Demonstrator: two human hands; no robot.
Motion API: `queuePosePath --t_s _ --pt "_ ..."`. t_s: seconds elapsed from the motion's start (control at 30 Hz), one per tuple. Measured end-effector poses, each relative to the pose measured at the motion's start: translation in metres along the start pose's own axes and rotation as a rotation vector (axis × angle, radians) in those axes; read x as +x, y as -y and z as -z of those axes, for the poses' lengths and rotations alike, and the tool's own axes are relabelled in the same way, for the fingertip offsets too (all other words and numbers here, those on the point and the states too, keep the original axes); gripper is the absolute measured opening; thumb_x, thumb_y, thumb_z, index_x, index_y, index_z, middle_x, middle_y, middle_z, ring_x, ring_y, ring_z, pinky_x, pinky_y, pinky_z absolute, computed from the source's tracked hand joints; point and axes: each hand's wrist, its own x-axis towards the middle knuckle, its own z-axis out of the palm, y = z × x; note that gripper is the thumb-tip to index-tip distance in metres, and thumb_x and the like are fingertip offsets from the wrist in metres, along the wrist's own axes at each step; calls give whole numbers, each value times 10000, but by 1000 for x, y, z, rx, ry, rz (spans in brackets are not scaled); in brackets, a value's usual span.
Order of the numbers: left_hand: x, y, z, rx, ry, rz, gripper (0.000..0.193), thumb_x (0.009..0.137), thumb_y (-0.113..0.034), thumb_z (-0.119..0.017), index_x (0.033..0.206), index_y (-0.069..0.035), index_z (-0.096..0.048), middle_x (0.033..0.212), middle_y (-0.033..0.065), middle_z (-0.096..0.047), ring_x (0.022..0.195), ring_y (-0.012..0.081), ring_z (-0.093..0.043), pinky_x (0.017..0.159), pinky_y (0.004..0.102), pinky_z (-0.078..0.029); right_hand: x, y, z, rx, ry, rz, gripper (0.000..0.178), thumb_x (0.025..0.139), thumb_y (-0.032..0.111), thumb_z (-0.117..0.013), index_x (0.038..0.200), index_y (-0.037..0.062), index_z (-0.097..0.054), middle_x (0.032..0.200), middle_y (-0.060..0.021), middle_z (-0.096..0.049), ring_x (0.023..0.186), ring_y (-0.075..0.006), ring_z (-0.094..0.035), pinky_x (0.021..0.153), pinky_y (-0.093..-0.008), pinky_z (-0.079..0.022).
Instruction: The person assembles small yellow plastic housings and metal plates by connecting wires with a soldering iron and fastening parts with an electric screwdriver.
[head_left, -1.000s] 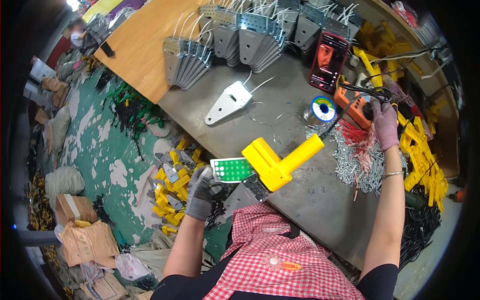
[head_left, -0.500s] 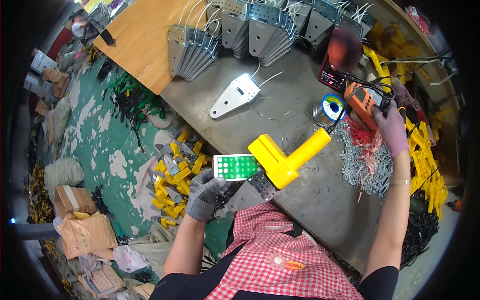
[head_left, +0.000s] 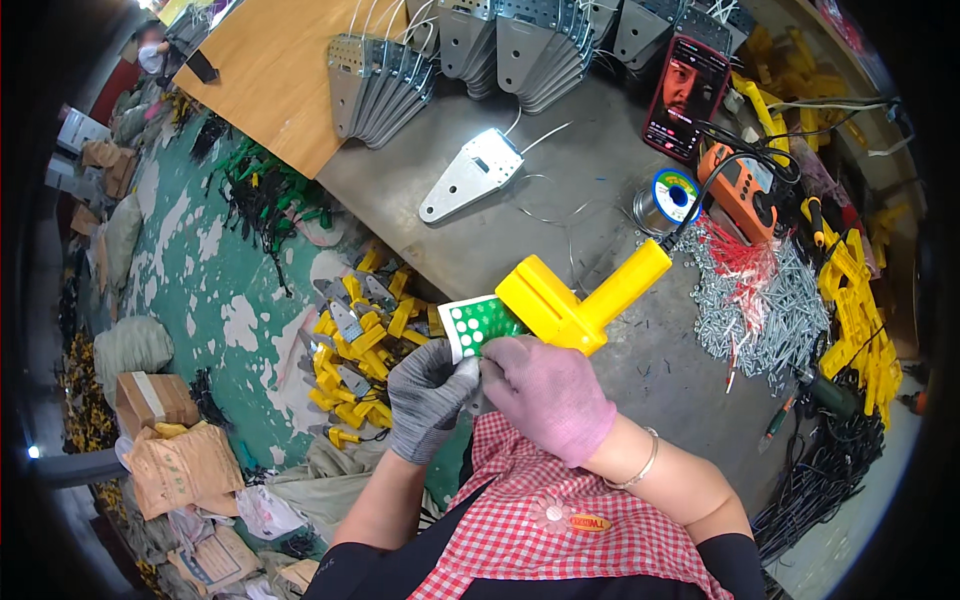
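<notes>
- Your left hand [head_left: 428,395], grey glove, fingers closed in a pinch on the lower edge of the green circuit board [head_left: 478,324] with white dots.
- Your right hand [head_left: 548,392], purple glove, fingers curled shut against the base of the yellow plastic housing [head_left: 578,298], touching the left hand.
- Board and housing held together just over the near edge of the table [head_left: 660,370], the board tucked against the housing's left side.
- Black cable runs from the housing's far end toward the orange tool [head_left: 745,190] on the table's right side.
- Solder spool [head_left: 668,195] just left of the orange tool.
- Pile of silver screws [head_left: 775,310] with red wire bits at the right, near the table's right edge; yellow parts [head_left: 855,300] beyond them.
- One flat metal bracket [head_left: 470,175] lies mid-table, white lead attached.
- Phone [head_left: 686,92] with lit screen propped at the far side.
- Rows of stacked metal brackets [head_left: 385,85] along the far edge, partly on a wooden board [head_left: 265,75].
- Floor [head_left: 200,280] to your left: yellow clips [head_left: 350,340], green wires, sacks.
</notes>
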Motion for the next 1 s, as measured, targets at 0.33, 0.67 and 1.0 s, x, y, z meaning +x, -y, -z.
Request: queuePosePath --t_s 0.33,0.67,1.0 --pt "6 9 0 499 -64 -414 170 828 -36 -759 992 -15 -721 816 99 -692 669 174 -666 633 300 -535 1 -3 -8 -79 -108 74 104 842 147 -694 892 60 -667 736 -137 -672 674 -330 -683 620 -414 -549" --pt "4 5 -2 483 -55 -381 187 852 -57 -750 1033 -19 -723 864 111 -709 706 210 -693 654 315 -548 1 -1 -6 -71 -106 62 138 829 146 -703 935 67 -662 754 -126 -672 692 -326 -685 624 -408 -547" --pt "1 9 -3 306 -63 -223 152 883 -39 -739 1027 -1 -711 896 49 -707 756 98 -642 700 263 -529 2 -3 9 -199 -124 10 134 843 164 -688 944 80 -663 776 -112 -669 692 -317 -676 622 -408 -547"
